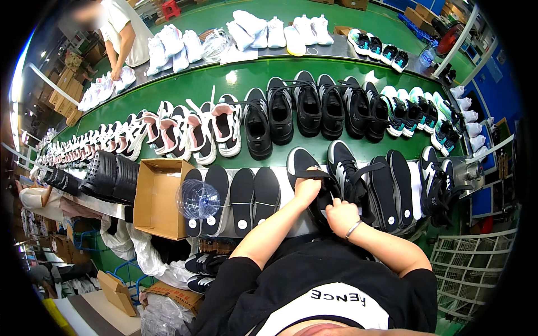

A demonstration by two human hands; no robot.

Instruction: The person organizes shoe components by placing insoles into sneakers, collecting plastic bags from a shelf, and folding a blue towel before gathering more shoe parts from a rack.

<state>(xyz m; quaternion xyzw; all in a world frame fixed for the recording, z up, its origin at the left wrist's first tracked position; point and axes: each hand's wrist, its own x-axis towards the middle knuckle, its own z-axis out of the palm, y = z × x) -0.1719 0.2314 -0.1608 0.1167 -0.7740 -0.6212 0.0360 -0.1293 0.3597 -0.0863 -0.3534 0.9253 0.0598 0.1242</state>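
Note:
In front of me on the near ledge stands a black sneaker (pixel 301 161) with a grey-white toe edge. My left hand (pixel 307 189) is closed on its dark tongue and pulls it up at the opening. Close by, my right hand (pixel 342 217), with a metal bracelet at the wrist, is curled at the shoe's heel opening; its fingers are closed at the collar edge, and the fingertips are partly hidden. Touching this shoe on the right is a second black sneaker (pixel 344 161) with laces. Black insoles (pixel 242 196) lie in pairs to the left, with more insoles (pixel 399 187) to the right.
An open cardboard box (pixel 158 196) and a clear plastic bottle-like container (pixel 198 200) stand left. Beyond, a green conveyor (pixel 224 84) carries rows of black, pink-white and teal sneakers. White shoes (pixel 246 28) line the far shelf. Another person (pixel 129 36) handles shoes at far left.

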